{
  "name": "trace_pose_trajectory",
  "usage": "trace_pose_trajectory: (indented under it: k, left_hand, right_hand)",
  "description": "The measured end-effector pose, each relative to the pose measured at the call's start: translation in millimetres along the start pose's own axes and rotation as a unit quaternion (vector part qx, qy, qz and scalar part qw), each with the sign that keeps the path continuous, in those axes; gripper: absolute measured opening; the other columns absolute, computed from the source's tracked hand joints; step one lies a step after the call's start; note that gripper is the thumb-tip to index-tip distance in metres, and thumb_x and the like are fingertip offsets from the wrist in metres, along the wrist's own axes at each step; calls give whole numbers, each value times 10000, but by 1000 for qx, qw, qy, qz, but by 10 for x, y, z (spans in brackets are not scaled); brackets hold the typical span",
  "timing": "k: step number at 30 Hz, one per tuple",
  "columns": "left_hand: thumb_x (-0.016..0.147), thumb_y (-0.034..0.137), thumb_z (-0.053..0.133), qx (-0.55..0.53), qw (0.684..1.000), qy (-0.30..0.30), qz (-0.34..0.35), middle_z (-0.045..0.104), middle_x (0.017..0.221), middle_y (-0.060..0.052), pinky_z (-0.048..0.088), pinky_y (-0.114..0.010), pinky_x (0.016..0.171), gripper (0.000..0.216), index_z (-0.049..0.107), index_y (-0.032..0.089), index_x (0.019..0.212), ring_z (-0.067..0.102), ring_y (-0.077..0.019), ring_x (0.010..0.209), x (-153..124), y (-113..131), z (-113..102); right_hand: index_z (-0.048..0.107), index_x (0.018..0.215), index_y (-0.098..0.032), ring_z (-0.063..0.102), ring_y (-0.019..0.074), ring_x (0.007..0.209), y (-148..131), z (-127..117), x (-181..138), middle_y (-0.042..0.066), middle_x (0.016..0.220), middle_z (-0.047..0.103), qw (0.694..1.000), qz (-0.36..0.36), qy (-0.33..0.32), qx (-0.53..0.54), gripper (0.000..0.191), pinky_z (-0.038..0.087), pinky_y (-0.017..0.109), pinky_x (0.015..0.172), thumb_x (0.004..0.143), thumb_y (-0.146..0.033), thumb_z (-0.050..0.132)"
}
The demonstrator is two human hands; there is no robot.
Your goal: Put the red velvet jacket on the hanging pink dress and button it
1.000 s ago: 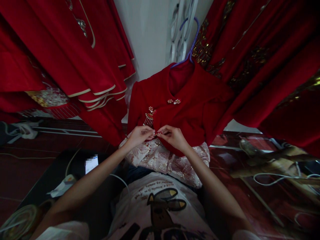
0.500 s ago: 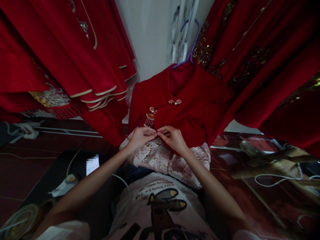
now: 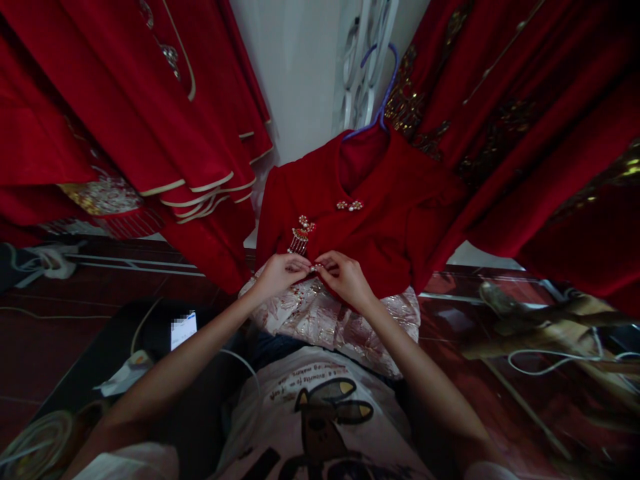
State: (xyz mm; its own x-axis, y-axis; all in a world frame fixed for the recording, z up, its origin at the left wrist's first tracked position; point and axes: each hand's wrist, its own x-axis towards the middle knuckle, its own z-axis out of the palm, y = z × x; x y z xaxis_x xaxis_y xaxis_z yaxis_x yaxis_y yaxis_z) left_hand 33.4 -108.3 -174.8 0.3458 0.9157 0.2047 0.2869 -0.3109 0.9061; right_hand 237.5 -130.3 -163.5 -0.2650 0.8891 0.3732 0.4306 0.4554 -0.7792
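A red jacket (image 3: pixel 370 240) hangs on a purple hanger (image 3: pixel 391 80) in front of me, its lower part over my lap. My left hand (image 3: pixel 281 273) and my right hand (image 3: pixel 346 277) meet at its front edge, fingertips pinched close together. Between them shows a small pearl-beaded fastening (image 3: pixel 316 268), each hand gripping one side of it; its finer parts are hidden by the fingers. Just above my left hand sits a beaded tassel brooch (image 3: pixel 301 235). A flowered pearl clasp (image 3: pixel 349 205) lies at the neckline.
Pale shiny brocade fabric (image 3: pixel 350 327) covers my lap. Red garments (image 3: pixel 200 133) hang at left, more red garments (image 3: pixel 500 167) at right. A lit phone (image 3: pixel 183 331) lies on a dark surface beside my left arm. A white cable (image 3: pixel 545 353) loops at the right.
Both hands stay at the same spot on the jacket. The fingertips have shifted slightly, and a little more of the pearl beading shows between them.
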Motion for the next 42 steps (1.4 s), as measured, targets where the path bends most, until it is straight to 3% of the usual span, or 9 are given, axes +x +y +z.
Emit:
trace_pose_trajectory:
  k: [4, 10, 12, 15, 18, 23, 30, 42]
  left_hand:
    - [759, 201, 626, 44, 997, 62, 1, 753, 847, -47, 568, -303, 761, 344, 644, 139, 1097, 713, -156, 784, 62, 55, -159]
    - [788, 247, 609, 52, 991, 125, 2, 725, 886, -54, 554, -268, 702, 240, 664, 141, 996, 685, -141, 763, 92, 203, -349]
    - [794, 261, 635, 71, 991, 110, 6, 720, 882, -45, 544, -248, 690, 165, 668, 153, 914, 678, -134, 767, 65, 242, -322]
    - [809, 296, 668, 108, 993, 38, 23, 701, 868, -23, 542, -229, 669, 135, 674, 174, 866, 661, -120, 751, 3, 266, -205]
    - [810, 332, 696, 150, 988, -18, 46, 677, 933, -23, 554, -234, 677, 180, 686, 196, 927, 651, -124, 790, -51, 242, -76]
    - [833, 319, 688, 203, 977, -18, 64, 662, 939, -28, 551, -252, 699, 200, 669, 203, 995, 644, -143, 816, -78, 163, 0]
    - [852, 315, 676, 219, 971, -10, 96, 658, 912, -25, 549, -261, 712, 132, 667, 199, 915, 653, -147, 802, -86, 161, 14]
    - [871, 325, 668, 172, 982, 21, 73, 706, 795, -12, 537, -233, 679, 154, 649, 176, 833, 675, -129, 722, -89, 159, 87]
  right_hand:
    - [687, 946, -190, 667, 121, 737, -111, -265, 32, 43, 923, 704, 999, 12, 37, 0, 115, 561, 218, 635, 876, -237, 609]
    - [695, 950, -188, 668, 118, 727, -303, -655, 43, 36, 904, 720, 991, 13, 132, -9, 146, 541, 207, 613, 883, -289, 614]
    - [694, 955, -187, 669, 118, 719, -312, -675, 42, 32, 877, 721, 990, 20, 140, -7, 153, 532, 207, 609, 882, -296, 616]
    - [693, 949, -189, 678, 124, 726, -270, -607, 38, 26, 841, 722, 995, 35, 96, -13, 148, 526, 212, 621, 878, -292, 615]
    - [699, 947, -199, 687, 132, 730, -184, -489, 22, 19, 820, 729, 998, 52, 4, -39, 134, 532, 234, 666, 870, -274, 618]
    - [685, 967, -202, 692, 143, 743, -16, -290, -1, 23, 834, 736, 994, 63, -80, -44, 136, 541, 262, 712, 847, -254, 651]
    - [645, 880, -180, 691, 144, 742, 52, -132, 15, 29, 810, 723, 996, 61, -60, -5, 133, 556, 266, 720, 777, -218, 720]
    - [629, 835, -167, 681, 136, 722, 49, -50, 6, 34, 794, 707, 997, 55, -37, 49, 103, 564, 248, 680, 796, -246, 682]
